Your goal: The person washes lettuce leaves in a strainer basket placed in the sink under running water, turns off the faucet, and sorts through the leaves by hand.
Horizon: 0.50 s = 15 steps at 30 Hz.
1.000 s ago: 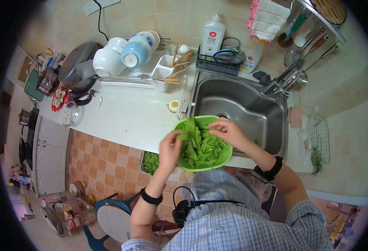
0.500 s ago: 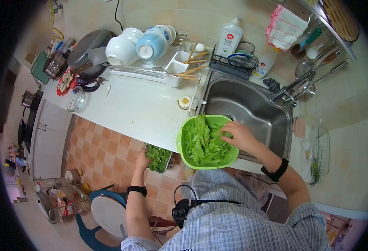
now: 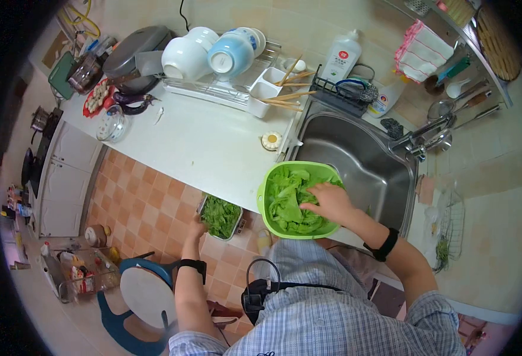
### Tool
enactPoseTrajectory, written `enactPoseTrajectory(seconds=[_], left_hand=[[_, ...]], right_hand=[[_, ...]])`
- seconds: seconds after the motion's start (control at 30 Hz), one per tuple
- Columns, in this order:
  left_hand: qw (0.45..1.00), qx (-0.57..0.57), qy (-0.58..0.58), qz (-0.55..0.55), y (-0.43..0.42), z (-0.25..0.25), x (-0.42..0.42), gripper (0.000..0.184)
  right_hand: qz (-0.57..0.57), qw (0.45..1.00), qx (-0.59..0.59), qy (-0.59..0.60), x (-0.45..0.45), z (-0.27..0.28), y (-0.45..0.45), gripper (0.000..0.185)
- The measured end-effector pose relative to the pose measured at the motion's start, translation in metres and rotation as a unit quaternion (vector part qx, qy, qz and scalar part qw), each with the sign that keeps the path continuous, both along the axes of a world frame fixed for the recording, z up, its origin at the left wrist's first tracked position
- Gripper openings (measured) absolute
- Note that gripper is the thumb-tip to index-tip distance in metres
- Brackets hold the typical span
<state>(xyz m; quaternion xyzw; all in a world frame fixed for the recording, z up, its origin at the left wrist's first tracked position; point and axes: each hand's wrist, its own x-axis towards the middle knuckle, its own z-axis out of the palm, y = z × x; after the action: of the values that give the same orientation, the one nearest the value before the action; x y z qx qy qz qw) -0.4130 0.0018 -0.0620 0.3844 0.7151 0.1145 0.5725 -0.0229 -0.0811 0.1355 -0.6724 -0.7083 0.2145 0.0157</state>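
A bright green plastic basin (image 3: pixel 263 204), filled with torn lettuce leaves (image 3: pixel 289 202), sits at the counter's front edge beside the sink. My right hand (image 3: pixel 334 203) reaches over its right side, with thumb and fingers apart and resting on the leaves. Lower left, past the counter edge, is a clear rectangular container (image 3: pixel 238 228) packed with darker leafy greens (image 3: pixel 219 215). My left hand (image 3: pixel 196 227) is closed at the near left side of that container; its fingertips are partly hidden.
Behind the basin lies a steel sink (image 3: pixel 356 139) with a faucet (image 3: pixel 418 137). A dish rack (image 3: pixel 207 95) holds bowls, and a white chopstick holder (image 3: pixel 260 108) adjoins it. Eggplants (image 3: pixel 133 108) and a glass bowl (image 3: pixel 111 127) stand at far left. A chair (image 3: pixel 145 296) is behind my left arm.
My right hand has gone from fingers curled in the lettuce to spread over it. The clear container shows more fully beside my left hand. The whole view has shifted slightly.
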Motion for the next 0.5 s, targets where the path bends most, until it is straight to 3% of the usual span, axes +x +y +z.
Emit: enactPoseTrajectory(seconds=[0.07,0.1,0.17,0.23,0.3,0.33,0.4,0.5], left_hand=[[0.957,0.126,0.168,-0.201,0.000,-0.002,-0.006,0.050],[0.957,0.125,0.167,-0.199,-0.001,-0.005,-0.007,0.050],[0.916,0.108,0.302,-0.242,-0.004,-0.010,-0.007,0.047],[0.910,0.103,0.319,-0.243,-0.004,0.013,0.003,0.046],[0.904,0.098,0.338,-0.242,-0.001,0.047,0.020,0.046],[0.878,0.118,0.382,-0.265,0.002,0.063,0.031,0.032],[0.848,0.137,0.426,-0.284,0.006,0.070,0.036,0.023],[0.823,0.166,0.430,-0.330,0.009,0.070,0.042,0.027]], right_hand=[[0.035,0.998,0.045,-0.008,0.006,0.003,0.000,0.056],[0.066,0.993,0.092,-0.015,0.007,0.005,0.001,0.058],[0.090,0.986,0.137,-0.035,0.003,0.007,0.008,0.063],[0.111,0.976,0.182,-0.055,-0.004,0.001,0.018,0.067],[0.039,0.993,0.100,-0.046,-0.014,-0.021,0.029,0.084],[0.040,0.993,0.101,-0.045,-0.018,-0.024,0.036,0.084],[-0.032,0.994,-0.103,-0.029,-0.025,-0.030,0.047,0.095],[0.011,0.989,-0.102,-0.105,-0.029,-0.038,0.050,0.093]])
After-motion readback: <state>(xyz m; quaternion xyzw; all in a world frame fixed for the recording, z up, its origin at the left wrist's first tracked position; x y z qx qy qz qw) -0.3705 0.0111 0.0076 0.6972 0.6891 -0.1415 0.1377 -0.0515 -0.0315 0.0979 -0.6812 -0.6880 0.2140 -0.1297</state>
